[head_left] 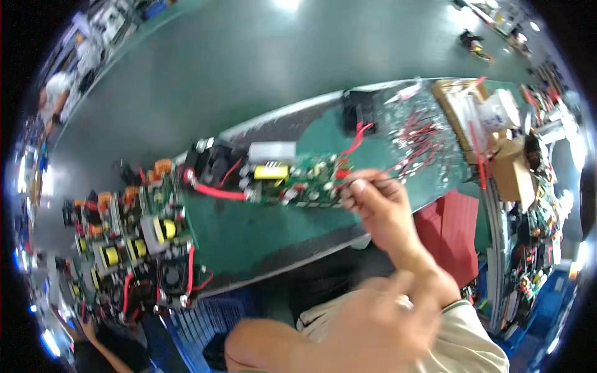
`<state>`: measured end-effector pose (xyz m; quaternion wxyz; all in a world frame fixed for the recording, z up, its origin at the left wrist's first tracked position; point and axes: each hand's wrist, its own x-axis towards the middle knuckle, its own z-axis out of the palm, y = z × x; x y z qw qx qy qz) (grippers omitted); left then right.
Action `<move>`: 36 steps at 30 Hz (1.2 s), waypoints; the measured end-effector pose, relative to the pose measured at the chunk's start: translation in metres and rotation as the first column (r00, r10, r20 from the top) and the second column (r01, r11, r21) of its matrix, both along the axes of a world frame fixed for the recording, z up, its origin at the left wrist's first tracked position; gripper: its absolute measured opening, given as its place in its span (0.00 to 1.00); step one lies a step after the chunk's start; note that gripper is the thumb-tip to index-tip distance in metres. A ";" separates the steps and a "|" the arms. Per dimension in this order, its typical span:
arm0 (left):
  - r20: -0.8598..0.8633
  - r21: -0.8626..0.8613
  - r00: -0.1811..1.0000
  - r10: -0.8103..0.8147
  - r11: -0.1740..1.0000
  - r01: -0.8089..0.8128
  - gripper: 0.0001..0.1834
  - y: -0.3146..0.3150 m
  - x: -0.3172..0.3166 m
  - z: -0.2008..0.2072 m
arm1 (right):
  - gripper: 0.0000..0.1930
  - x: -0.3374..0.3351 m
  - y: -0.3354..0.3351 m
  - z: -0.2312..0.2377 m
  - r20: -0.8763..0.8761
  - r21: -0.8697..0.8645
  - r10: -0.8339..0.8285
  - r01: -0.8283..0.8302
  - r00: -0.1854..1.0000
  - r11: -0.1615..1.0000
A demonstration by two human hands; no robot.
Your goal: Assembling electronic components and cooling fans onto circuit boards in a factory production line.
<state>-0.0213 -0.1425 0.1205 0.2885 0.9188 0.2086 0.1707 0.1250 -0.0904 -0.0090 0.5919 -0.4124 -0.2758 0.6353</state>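
On the green workbench (261, 236), stacked boards wait at our left while one circuit board (292, 180) lies flat before us for access, our right hand (373, 205) pinching a thin lead at its edge, our blurred left hand (367, 323) low, grip unreadable.

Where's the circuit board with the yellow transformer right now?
In the head view, the circuit board lies mid-frame on the green bench mat, just left of the right hand touching its right end. The pile of red-wired parts lies to its upper right.
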 end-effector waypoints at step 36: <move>-0.362 0.242 0.642 0.676 0.733 -0.636 0.36 0.084 -0.042 -0.097 | 0.09 -0.020 0.076 -0.013 0.899 0.330 -0.113 -0.484 0.424 0.810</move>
